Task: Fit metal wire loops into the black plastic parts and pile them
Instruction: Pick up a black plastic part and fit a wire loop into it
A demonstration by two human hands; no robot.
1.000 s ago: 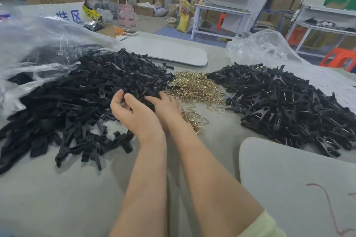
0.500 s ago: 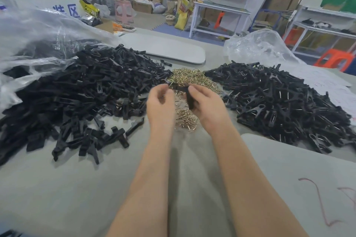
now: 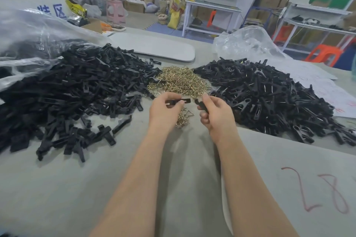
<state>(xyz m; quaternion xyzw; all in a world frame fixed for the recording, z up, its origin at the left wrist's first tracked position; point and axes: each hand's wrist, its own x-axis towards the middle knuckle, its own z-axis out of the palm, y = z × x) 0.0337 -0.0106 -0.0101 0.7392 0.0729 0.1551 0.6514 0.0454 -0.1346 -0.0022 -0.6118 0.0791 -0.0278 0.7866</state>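
Observation:
My left hand (image 3: 163, 109) pinches a flat black plastic part (image 3: 184, 100) that sticks out to the right. A second black plastic part (image 3: 201, 105) is gripped in my right hand (image 3: 215, 113). The two hands are a little apart, above a small cluster of brass wire loops (image 3: 183, 118). Behind them lies the main heap of wire loops (image 3: 180, 81). A big pile of black parts (image 3: 77, 90) spreads on the left. Another pile of black parts with wire showing in them (image 3: 269, 98) lies on the right.
The grey table (image 3: 57, 188) carries a clear plastic bag (image 3: 28, 32) at the left and another (image 3: 248, 42) behind the right pile. A grey board with red marks (image 3: 308, 179) lies front right. Another grey board (image 3: 154, 46) lies at the back. Shelves and cartons stand beyond.
Both hands came away from the left pile to the middle of the table, over the wire loops. Each now holds a black part, and they have drawn slightly apart.

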